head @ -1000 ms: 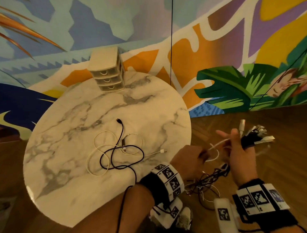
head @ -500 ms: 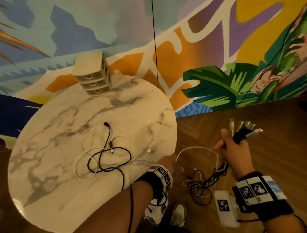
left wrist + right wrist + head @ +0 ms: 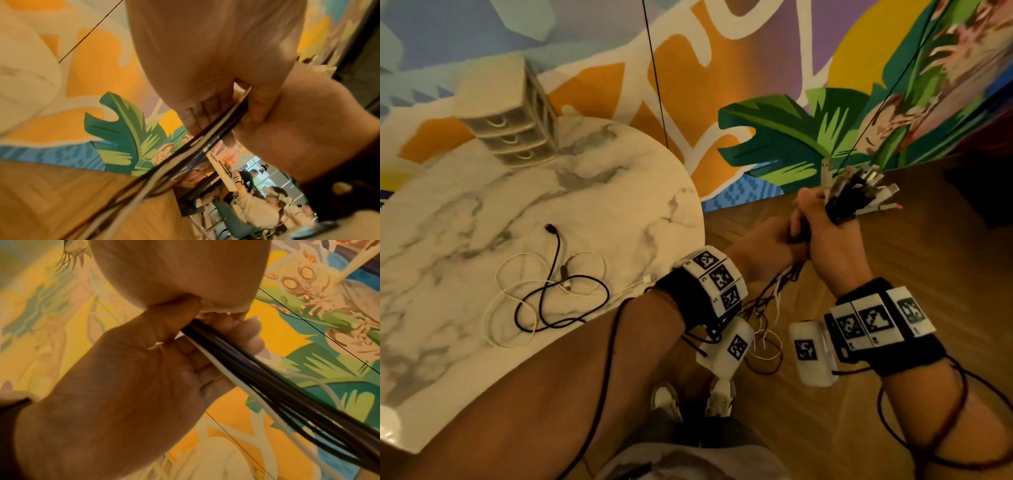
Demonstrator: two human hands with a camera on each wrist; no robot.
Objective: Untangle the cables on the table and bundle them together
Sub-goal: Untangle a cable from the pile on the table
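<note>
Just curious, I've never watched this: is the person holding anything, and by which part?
Yes. The right hand grips a bundle of cables just below its plug ends; the left hand holds the same strands right beneath it.

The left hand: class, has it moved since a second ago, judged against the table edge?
Yes. The left hand has risen and gone right, away from the table edge, to grip the cable bundle just below the right hand.

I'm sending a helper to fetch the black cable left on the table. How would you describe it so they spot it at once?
Start at the round marble table with the small drawer unit at its far edge. Nearer the person lies a loose tangle; the black cable loops through it, one plug pointing toward the drawers. The white cable tangled with it is pale.
</note>
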